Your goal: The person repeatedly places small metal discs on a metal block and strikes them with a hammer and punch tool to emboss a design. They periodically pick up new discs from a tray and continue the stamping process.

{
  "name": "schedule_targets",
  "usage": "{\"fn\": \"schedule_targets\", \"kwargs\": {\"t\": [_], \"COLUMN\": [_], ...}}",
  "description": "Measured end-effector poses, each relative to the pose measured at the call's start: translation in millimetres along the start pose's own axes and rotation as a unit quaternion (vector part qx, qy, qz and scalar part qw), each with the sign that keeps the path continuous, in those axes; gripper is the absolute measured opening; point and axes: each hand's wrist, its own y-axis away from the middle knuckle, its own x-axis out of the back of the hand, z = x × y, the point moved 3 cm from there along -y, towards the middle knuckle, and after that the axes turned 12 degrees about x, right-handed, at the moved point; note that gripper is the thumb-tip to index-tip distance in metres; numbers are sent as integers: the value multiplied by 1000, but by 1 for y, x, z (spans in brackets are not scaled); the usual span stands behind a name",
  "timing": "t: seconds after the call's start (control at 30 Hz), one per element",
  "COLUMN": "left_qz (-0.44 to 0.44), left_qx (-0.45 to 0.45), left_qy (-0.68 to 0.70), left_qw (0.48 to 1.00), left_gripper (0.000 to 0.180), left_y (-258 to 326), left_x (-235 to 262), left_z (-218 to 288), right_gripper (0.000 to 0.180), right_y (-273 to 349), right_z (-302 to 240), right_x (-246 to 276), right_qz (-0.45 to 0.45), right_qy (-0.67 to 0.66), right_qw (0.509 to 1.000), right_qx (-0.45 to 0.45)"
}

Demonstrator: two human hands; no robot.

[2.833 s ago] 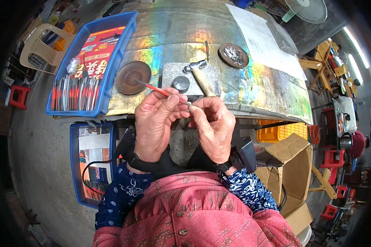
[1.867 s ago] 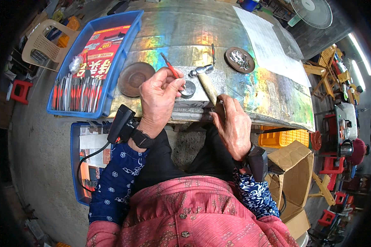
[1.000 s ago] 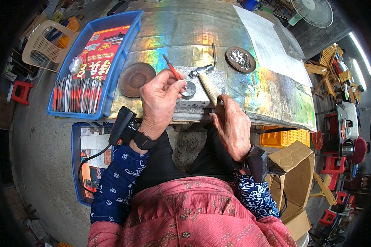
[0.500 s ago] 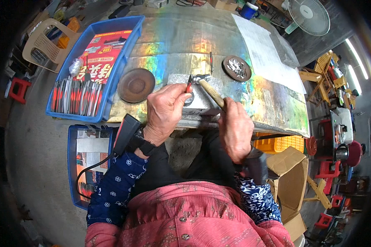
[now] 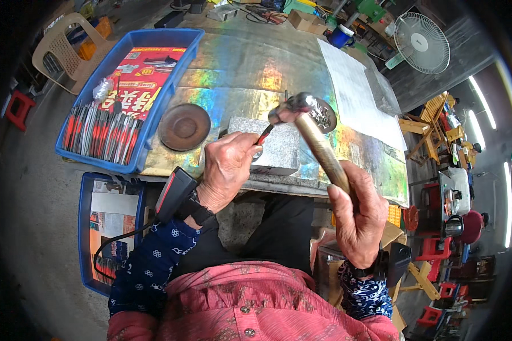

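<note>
My right hand (image 5: 358,219) grips the wooden handle of a hammer (image 5: 316,142), whose metal head is raised above the table. My left hand (image 5: 227,165) rests on a grey stone block (image 5: 276,150) and pinches a thin red-handled tool (image 5: 264,135) upright against it. The part under the tool tip is hidden by my fingers. A round brown metal dish (image 5: 184,126) lies left of the block. A shallow round dish (image 5: 323,116) with small metal bits sits behind the hammer head.
A blue tray (image 5: 156,105) holding several red-handled tools and a red printed sheet lies at the left on the shiny iridescent table (image 5: 239,68). A second blue tray (image 5: 88,227) sits on the floor. A white paper sheet (image 5: 355,96), a fan (image 5: 422,42) and cardboard boxes stand to the right.
My right hand took the hammer off the table and has lifted it clear of the block. My left hand settled onto the stone block with the red-handled tool.
</note>
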Motion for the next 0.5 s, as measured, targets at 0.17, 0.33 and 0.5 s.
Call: {"fn": "schedule_targets", "kwargs": {"t": [0.17,0.33,0.5], "left_qz": [-4,-10,-8], "left_qx": [6,12,0], "left_qy": [-11,6,-5], "left_qw": [1000,1000,1000], "left_gripper": [12,12,12], "left_y": [0,0,-1], "left_x": [0,0,1], "left_z": [0,-3,-2], "right_gripper": [33,38,35], "right_y": [-2,5,-2], "right_z": [-12,-21,2], "right_x": [20,40,3], "right_qz": [57,165,-78], "right_qy": [26,-38,14], "right_qw": [997,984,996], "right_qx": [45,46,-47]}}
